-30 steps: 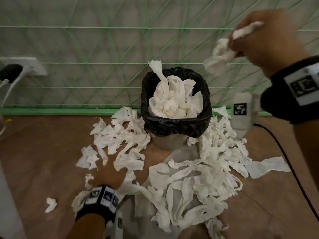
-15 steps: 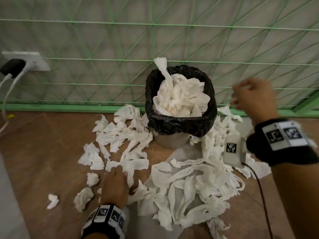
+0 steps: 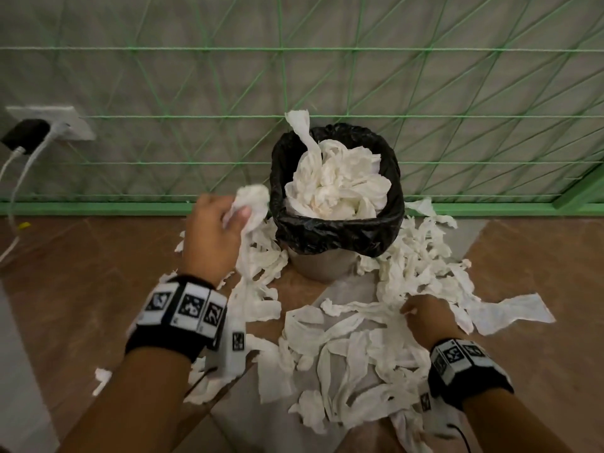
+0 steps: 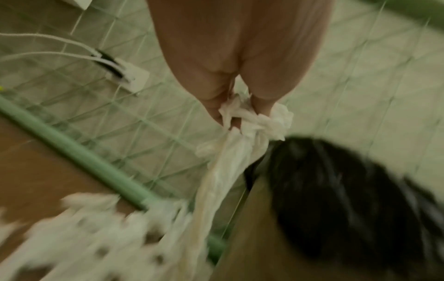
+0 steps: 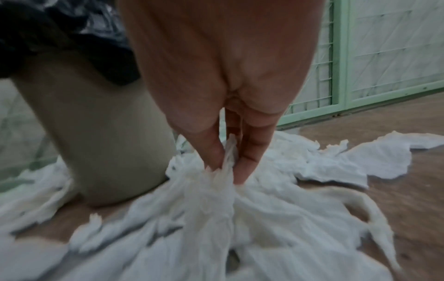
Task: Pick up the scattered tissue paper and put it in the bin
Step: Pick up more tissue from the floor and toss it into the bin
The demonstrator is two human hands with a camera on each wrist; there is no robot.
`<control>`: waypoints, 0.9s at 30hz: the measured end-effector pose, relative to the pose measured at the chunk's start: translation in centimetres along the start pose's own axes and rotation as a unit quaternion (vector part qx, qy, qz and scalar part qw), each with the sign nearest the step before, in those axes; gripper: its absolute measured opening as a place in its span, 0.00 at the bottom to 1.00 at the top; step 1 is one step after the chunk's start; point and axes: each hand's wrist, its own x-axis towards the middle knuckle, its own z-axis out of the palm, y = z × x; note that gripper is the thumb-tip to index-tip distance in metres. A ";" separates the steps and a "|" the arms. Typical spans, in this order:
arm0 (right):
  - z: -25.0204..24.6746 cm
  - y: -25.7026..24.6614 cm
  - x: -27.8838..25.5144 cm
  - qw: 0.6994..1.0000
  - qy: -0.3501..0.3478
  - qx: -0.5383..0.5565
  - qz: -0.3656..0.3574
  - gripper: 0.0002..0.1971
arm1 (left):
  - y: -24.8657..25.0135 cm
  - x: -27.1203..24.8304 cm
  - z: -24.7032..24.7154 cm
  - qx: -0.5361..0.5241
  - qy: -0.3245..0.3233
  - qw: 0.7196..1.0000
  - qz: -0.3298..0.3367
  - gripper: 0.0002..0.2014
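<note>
A small bin [image 3: 322,266] lined with a black bag [image 3: 336,230] stands against the wall, heaped with white tissue [image 3: 336,188]. Torn tissue strips [image 3: 353,351] lie scattered on the floor around it. My left hand [image 3: 225,220] is raised just left of the bin's rim and grips a bunch of tissue [image 3: 250,199] [image 4: 254,121], with long strips trailing down to the floor. My right hand [image 3: 421,312] is low on the pile right of the bin, and its fingers [image 5: 250,152] pinch a fold of tissue [image 5: 225,171] still lying on the floor.
A grey wall with a green string grid [image 3: 294,93] and a green baseboard [image 3: 98,209] runs behind the bin. A wall socket [image 3: 49,120] with plugs and white cables sits at far left. Brown wooden floor [image 3: 81,273] spreads on both sides.
My left hand rose from the floor pile with a bunch of tissue up beside the bin. My right hand let its tissue go above the bin, came down and now pinches tissue on the floor.
</note>
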 end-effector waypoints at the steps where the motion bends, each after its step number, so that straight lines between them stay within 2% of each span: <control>1: -0.7 -0.1 0.2 1.000 0.010 0.012 0.004 0.14 | 1.9 1.0 -1.1 -0.025 0.007 0.999 0.024 0.14; 4: -2.5 -0.3 0.5 0.997 0.038 0.051 0.032 0.12 | 7.6 3.2 -4.4 -0.107 0.026 0.990 0.089 0.09; 8: -3.2 -0.3 0.7 0.995 0.070 0.054 0.054 0.13 | 14.1 5.3 -8.0 -0.198 0.085 0.959 0.183 0.15; 10: -3.4 -0.2 0.5 0.992 0.083 0.063 0.065 0.14 | 16.0 6.0 -9.0 -0.209 0.109 0.950 0.204 0.10; 12: -3.8 0.0 0.3 0.989 0.087 0.088 0.079 0.19 | 17.0 6.6 -8.8 -0.122 0.107 0.966 0.200 0.08; 13: -4.3 0.0 0.2 0.987 0.090 0.098 0.089 0.22 | 17.1 6.8 -8.4 -0.109 0.110 0.966 0.209 0.08; 15: -5.5 0.0 0.1 0.982 0.114 0.114 0.099 0.23 | 17.2 6.8 -6.9 -0.191 0.101 0.950 0.227 0.12; 16: -6.5 -0.2 0.0 0.980 0.129 0.121 0.094 0.20 | 16.8 6.8 -5.7 -0.193 0.085 0.951 0.227 0.14; 17: -7.5 -0.4 -0.2 0.978 0.145 0.125 0.084 0.17 | 16.0 6.5 -4.2 -0.154 0.058 0.963 0.211 0.13; 19: -9.9 -0.7 -0.1 0.974 0.172 0.127 0.070 0.16 | 13.6 5.8 -0.8 -0.035 -0.010 0.984 0.176 0.11; 21: -12.9 -1.5 -0.1 0.964 0.209 0.157 0.049 0.13 | 10.7 5.2 2.1 0.051 -0.075 0.983 0.161 0.10; 24: -17.7 -3.1 -0.2 0.921 0.294 0.257 -0.008 0.09 | 8.4 5.0 4.8 0.118 -0.159 0.973 0.118 0.07; 27: -22.8 -5.8 -1.8 0.867 0.350 0.335 -0.118 0.03 | 8.0 5.0 6.2 0.136 -0.225 0.961 0.091 0.16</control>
